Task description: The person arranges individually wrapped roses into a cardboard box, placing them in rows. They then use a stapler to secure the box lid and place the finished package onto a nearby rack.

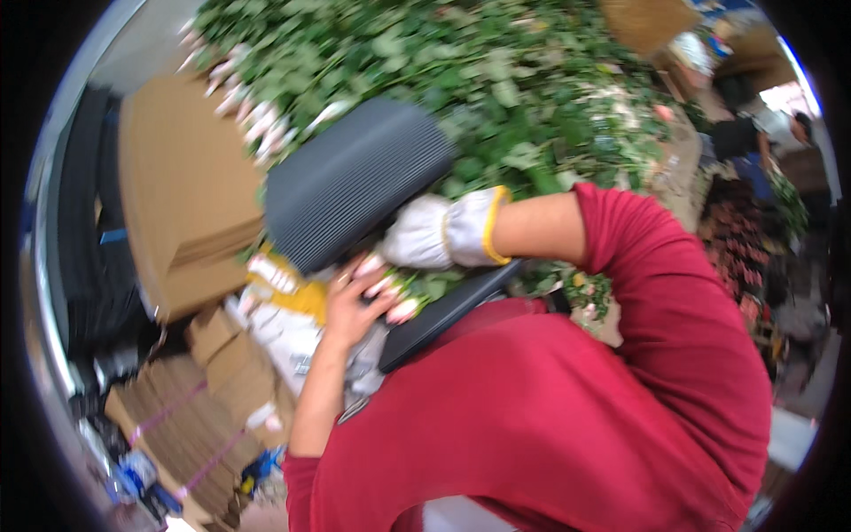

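My bare left hand [356,299] is at a cluster of pale pink rosebuds [403,310], its fingers spread among the flower heads. Motion blur hides whether it grips them. On my right hand [419,233] is a white glove with a yellow cuff. Its fingers are hidden beneath a curved, dark grey ribbed sheet [359,179], so its grip does not show. The sheet arches over the roses' upper side. A flat dark panel [445,319] lies close to my body, below the buds.
A large heap of leafy rose stems [432,60] spreads beyond my hands. Cardboard [193,179] stands on the left, with strapped flattened cartons [193,425] lower down. Yellow material [306,297] lies beside my left hand. At far right a person [751,136] bends near more flowers [731,246].
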`<move>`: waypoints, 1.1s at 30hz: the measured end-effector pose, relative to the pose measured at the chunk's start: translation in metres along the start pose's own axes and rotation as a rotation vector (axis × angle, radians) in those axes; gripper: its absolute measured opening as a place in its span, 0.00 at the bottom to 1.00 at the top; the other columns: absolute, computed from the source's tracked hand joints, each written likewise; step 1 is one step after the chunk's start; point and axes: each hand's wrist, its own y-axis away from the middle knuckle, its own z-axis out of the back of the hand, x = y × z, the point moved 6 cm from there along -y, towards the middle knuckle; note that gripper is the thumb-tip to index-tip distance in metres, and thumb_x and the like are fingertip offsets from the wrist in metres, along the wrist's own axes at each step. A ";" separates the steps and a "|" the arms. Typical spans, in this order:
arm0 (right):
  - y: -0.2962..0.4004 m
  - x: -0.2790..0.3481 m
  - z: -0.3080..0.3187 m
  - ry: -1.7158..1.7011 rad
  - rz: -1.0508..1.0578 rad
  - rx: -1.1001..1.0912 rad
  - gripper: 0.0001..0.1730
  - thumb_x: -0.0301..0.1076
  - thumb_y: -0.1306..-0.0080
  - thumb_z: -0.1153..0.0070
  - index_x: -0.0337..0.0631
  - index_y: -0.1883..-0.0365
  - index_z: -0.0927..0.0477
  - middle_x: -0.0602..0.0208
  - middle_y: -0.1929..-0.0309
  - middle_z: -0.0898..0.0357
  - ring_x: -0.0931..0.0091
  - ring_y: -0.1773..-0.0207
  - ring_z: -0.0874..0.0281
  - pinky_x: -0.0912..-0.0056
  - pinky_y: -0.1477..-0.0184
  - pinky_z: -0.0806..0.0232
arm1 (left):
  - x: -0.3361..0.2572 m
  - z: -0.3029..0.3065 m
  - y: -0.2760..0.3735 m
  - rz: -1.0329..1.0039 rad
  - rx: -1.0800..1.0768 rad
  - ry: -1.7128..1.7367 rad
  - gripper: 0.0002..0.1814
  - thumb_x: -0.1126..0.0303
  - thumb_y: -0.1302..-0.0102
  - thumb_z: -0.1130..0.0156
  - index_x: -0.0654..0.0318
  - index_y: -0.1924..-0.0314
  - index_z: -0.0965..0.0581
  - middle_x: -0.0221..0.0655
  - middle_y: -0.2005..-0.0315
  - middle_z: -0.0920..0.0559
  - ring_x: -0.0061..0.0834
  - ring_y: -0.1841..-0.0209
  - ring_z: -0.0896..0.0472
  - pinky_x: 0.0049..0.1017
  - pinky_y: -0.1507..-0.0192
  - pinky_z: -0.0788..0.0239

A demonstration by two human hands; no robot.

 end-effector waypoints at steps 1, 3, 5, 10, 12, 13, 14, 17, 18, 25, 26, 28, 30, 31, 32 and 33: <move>0.011 -0.004 -0.002 0.052 0.071 -0.068 0.10 0.32 0.39 0.45 0.45 0.60 0.17 0.59 0.69 0.16 0.59 0.68 0.15 0.53 0.67 0.23 | 0.014 -0.007 0.005 0.117 0.040 0.117 0.21 0.68 0.48 0.26 0.58 0.52 0.14 0.51 0.37 0.26 0.46 0.34 0.29 0.38 0.32 0.39; 0.057 -0.015 0.049 -0.339 -0.086 -0.229 0.17 0.35 0.39 0.44 0.52 0.51 0.19 0.62 0.64 0.16 0.59 0.66 0.16 0.54 0.67 0.24 | 0.012 -0.006 0.012 0.088 -0.080 -0.024 0.17 0.72 0.47 0.29 0.60 0.54 0.14 0.48 0.42 0.22 0.45 0.38 0.26 0.37 0.35 0.37; 0.097 -0.054 0.036 -0.137 -0.479 -0.117 0.25 0.39 0.40 0.43 0.57 0.42 0.25 0.64 0.57 0.19 0.59 0.63 0.17 0.53 0.66 0.24 | 0.011 -0.008 0.017 0.013 -0.155 -0.068 0.15 0.72 0.46 0.30 0.60 0.56 0.14 0.46 0.43 0.21 0.45 0.40 0.26 0.38 0.36 0.37; 0.132 -0.055 0.033 0.092 -0.553 -0.156 0.09 0.36 0.45 0.40 0.40 0.72 0.19 0.57 0.73 0.19 0.60 0.69 0.16 0.56 0.69 0.24 | 0.011 -0.010 0.012 -0.053 -0.173 -0.131 0.14 0.70 0.48 0.27 0.57 0.59 0.15 0.43 0.45 0.20 0.46 0.42 0.28 0.42 0.37 0.39; 0.125 -0.052 0.036 0.028 -0.633 -0.013 0.08 0.34 0.44 0.42 0.41 0.70 0.18 0.58 0.72 0.18 0.60 0.68 0.15 0.55 0.69 0.24 | 0.007 -0.008 0.012 -0.061 -0.151 -0.116 0.19 0.69 0.48 0.26 0.56 0.54 0.17 0.42 0.47 0.19 0.46 0.43 0.27 0.43 0.38 0.40; 0.125 -0.055 0.027 0.007 -0.674 0.057 0.07 0.33 0.44 0.42 0.41 0.68 0.18 0.58 0.71 0.18 0.59 0.67 0.15 0.54 0.67 0.24 | 0.007 -0.006 0.010 -0.055 -0.122 -0.085 0.25 0.68 0.47 0.26 0.57 0.46 0.20 0.42 0.48 0.19 0.46 0.44 0.26 0.43 0.39 0.39; 0.128 -0.063 0.001 -0.027 -0.682 0.010 0.08 0.33 0.44 0.43 0.41 0.67 0.18 0.57 0.67 0.18 0.59 0.64 0.16 0.55 0.65 0.24 | -0.006 -0.003 0.002 -0.004 -0.107 -0.092 0.28 0.67 0.46 0.26 0.57 0.44 0.22 0.42 0.49 0.18 0.47 0.44 0.26 0.43 0.39 0.39; 0.129 -0.085 -0.043 -0.144 -0.620 -0.066 0.13 0.34 0.40 0.45 0.43 0.57 0.18 0.54 0.53 0.20 0.58 0.52 0.18 0.59 0.50 0.24 | -0.017 0.002 -0.009 -0.002 -0.022 -0.157 0.30 0.64 0.45 0.27 0.57 0.41 0.23 0.43 0.51 0.17 0.49 0.46 0.25 0.43 0.39 0.38; 0.130 -0.091 -0.037 -0.199 -0.611 -0.048 0.13 0.36 0.38 0.45 0.44 0.57 0.17 0.54 0.53 0.19 0.59 0.51 0.18 0.59 0.49 0.25 | -0.021 0.003 -0.011 -0.019 -0.039 -0.194 0.30 0.64 0.46 0.27 0.57 0.41 0.23 0.43 0.51 0.17 0.49 0.47 0.24 0.43 0.40 0.37; 0.035 -0.168 0.175 -0.233 -0.662 -0.693 0.13 0.42 0.36 0.45 0.46 0.62 0.15 0.55 0.64 0.16 0.57 0.58 0.16 0.56 0.57 0.24 | -0.004 -0.002 -0.001 0.119 0.008 -0.038 0.29 0.59 0.45 0.28 0.53 0.42 0.22 0.48 0.57 0.16 0.49 0.52 0.19 0.42 0.46 0.29; -0.005 -0.169 0.183 -0.190 -0.489 -0.635 0.12 0.40 0.36 0.43 0.47 0.59 0.15 0.57 0.65 0.15 0.58 0.59 0.16 0.58 0.58 0.24 | -0.002 -0.002 -0.004 0.173 0.073 0.015 0.29 0.58 0.44 0.28 0.52 0.41 0.21 0.48 0.58 0.16 0.49 0.53 0.18 0.42 0.46 0.29; -0.097 -0.167 0.174 -0.068 -0.225 -0.492 0.12 0.38 0.35 0.43 0.48 0.54 0.15 0.59 0.67 0.15 0.61 0.61 0.15 0.59 0.59 0.23 | 0.006 -0.006 -0.003 0.214 0.143 0.023 0.30 0.53 0.44 0.28 0.49 0.40 0.21 0.47 0.56 0.15 0.46 0.52 0.17 0.39 0.46 0.28; -0.170 -0.174 0.141 0.189 -0.179 -0.356 0.14 0.36 0.33 0.47 0.47 0.51 0.18 0.59 0.67 0.15 0.63 0.62 0.14 0.58 0.60 0.23 | 0.008 -0.009 -0.002 0.216 0.157 0.083 0.32 0.49 0.43 0.29 0.50 0.39 0.21 0.46 0.51 0.16 0.45 0.49 0.17 0.36 0.44 0.28; -0.195 -0.185 0.117 0.356 -0.208 -0.302 0.14 0.35 0.32 0.49 0.46 0.50 0.19 0.58 0.67 0.14 0.64 0.63 0.14 0.57 0.62 0.24 | 0.006 -0.009 -0.002 0.368 0.259 0.151 0.32 0.48 0.42 0.30 0.51 0.39 0.22 0.46 0.50 0.17 0.44 0.47 0.18 0.35 0.43 0.28; -0.214 -0.206 0.093 0.311 -0.250 -0.327 0.14 0.35 0.31 0.51 0.45 0.50 0.21 0.58 0.68 0.14 0.65 0.64 0.14 0.57 0.64 0.24 | 0.005 -0.009 -0.003 0.340 0.262 0.122 0.31 0.48 0.41 0.31 0.53 0.40 0.22 0.46 0.51 0.16 0.44 0.48 0.18 0.36 0.44 0.28; -0.227 -0.220 0.076 0.262 -0.288 -0.349 0.13 0.35 0.30 0.52 0.44 0.51 0.23 0.58 0.68 0.14 0.66 0.65 0.13 0.58 0.66 0.24 | 0.006 -0.009 -0.001 0.317 0.265 0.096 0.30 0.48 0.39 0.32 0.54 0.40 0.21 0.46 0.52 0.16 0.45 0.48 0.17 0.36 0.44 0.28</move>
